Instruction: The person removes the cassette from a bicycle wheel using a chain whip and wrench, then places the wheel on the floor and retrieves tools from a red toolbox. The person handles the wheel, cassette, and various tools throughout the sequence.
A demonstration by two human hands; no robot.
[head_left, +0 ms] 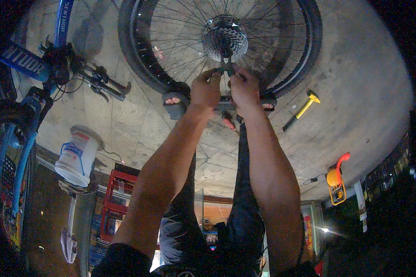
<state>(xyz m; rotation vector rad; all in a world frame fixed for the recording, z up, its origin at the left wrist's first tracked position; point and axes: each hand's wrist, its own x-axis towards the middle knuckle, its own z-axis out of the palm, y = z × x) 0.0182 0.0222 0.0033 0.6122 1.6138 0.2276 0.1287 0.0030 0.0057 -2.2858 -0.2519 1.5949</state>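
A bicycle wheel (pixel 311 32) lies below me, with a silver cassette (pixel 224 34) round its hub. My left hand (pixel 205 90) and my right hand (pixel 244 90) are closed side by side on a small dark and green tool (pixel 227 69) just below the cassette, at the hub; its exact kind is unclear. My feet in dark sandals (pixel 174 105) show at the wheel's lower edge. Between them, a red-handled tool (pixel 228 122) lies on the floor. A hammer (pixel 302 111) with a yellow handle lies right of the wheel.
A blue bicycle (pixel 25 60) stands at the left. Below it are a white bucket (pixel 74 157) and a red rack (pixel 113 187). At the right is a yellow and red object (pixel 335 180) on the paved floor (pixel 360 97). A bright light glows at the lower right.
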